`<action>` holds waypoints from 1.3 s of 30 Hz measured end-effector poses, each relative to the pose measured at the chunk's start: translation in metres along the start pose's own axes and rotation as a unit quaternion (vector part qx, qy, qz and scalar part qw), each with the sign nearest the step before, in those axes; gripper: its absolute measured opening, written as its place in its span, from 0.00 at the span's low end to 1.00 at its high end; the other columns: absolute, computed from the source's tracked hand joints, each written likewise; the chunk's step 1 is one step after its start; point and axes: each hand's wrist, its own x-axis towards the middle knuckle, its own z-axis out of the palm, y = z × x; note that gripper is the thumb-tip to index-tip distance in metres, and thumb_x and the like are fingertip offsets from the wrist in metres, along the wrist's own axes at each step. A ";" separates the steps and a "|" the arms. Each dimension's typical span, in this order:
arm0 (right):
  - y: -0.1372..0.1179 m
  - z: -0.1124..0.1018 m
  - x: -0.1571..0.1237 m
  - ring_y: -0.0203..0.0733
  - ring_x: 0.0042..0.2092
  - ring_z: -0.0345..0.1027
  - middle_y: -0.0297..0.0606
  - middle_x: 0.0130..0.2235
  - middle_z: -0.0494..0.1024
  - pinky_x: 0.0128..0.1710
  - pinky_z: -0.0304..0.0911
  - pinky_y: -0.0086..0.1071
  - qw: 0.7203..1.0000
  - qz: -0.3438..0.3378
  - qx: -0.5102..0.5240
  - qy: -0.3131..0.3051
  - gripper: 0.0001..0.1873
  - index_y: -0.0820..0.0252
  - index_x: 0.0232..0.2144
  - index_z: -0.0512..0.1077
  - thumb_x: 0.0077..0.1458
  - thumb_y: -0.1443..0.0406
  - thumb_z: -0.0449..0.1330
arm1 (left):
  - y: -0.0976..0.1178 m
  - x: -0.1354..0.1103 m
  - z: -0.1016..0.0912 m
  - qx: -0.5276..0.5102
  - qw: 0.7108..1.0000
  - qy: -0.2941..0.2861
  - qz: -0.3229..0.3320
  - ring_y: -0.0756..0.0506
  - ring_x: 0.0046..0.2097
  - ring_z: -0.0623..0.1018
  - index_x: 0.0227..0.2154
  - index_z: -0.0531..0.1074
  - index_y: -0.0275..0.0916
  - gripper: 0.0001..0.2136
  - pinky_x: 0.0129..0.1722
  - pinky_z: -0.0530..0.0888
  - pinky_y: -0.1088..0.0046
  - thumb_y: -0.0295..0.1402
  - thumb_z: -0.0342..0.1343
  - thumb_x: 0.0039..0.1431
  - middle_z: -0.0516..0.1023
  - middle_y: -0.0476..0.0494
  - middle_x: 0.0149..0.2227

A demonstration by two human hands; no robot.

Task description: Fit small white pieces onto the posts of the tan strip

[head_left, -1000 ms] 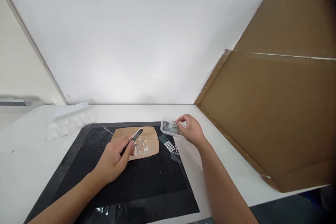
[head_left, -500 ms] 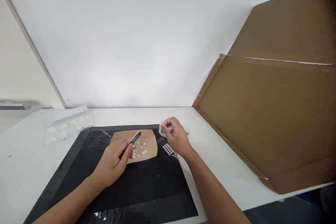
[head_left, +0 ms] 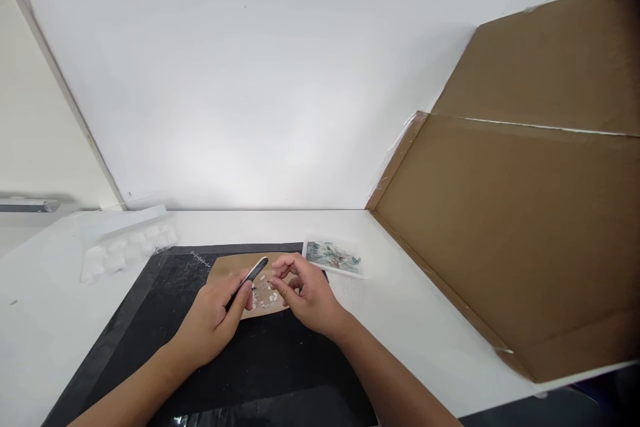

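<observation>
the slim black stick (head_left: pixel 257 269) lies just left of the right hand's (head_left: pixel 313 297) fingertips, above the brown sheet (head_left: pixel 229 265) with its small white pieces (head_left: pixel 273 298); its long axis slants from the left hand (head_left: pixel 215 310) up and rightward, its free end nearest the right fingers; the left thumb and fingers are closed around it; the right thumb and forefinger curl to a narrow gap, though whether they hold anything cannot be told; half a second earlier the right hand covered much of the tray (head_left: pixel 340 271), whose greenish contents now show.
</observation>
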 end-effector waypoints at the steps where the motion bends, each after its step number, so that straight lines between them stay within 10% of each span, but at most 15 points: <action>1: 0.000 0.001 0.000 0.40 0.41 0.74 0.39 0.44 0.76 0.30 0.74 0.29 1.000 0.001 0.012 -0.004 0.10 0.52 0.50 0.73 0.67 0.61 0.62 | 0.000 0.000 0.000 -0.003 1.000 -0.003 -0.001 0.50 0.29 0.75 0.32 0.70 0.41 0.16 0.34 0.68 0.74 0.37 0.45 0.76 0.74 0.52 0.27; 14: -0.010 0.007 -0.003 0.34 0.32 0.70 0.34 0.39 0.74 0.27 0.72 0.27 0.989 0.017 0.143 0.024 0.08 0.54 0.37 0.73 0.62 0.60 0.68 | 0.006 -0.001 -0.001 -0.079 0.995 -0.033 -0.056 0.51 0.19 0.69 0.31 0.70 0.41 0.19 0.26 0.66 0.75 0.40 0.43 0.77 0.65 0.57 0.16; 39: 0.001 0.015 -0.006 0.44 0.41 0.79 0.38 0.39 0.84 0.41 0.69 0.38 0.940 -0.210 -0.230 0.138 0.05 0.53 0.43 0.74 0.66 0.68 0.64 | 0.022 -0.004 0.001 -0.103 0.993 -0.034 -0.047 0.52 0.19 0.70 0.41 0.74 0.41 0.14 0.25 0.71 0.76 0.38 0.44 0.77 0.76 0.54 0.24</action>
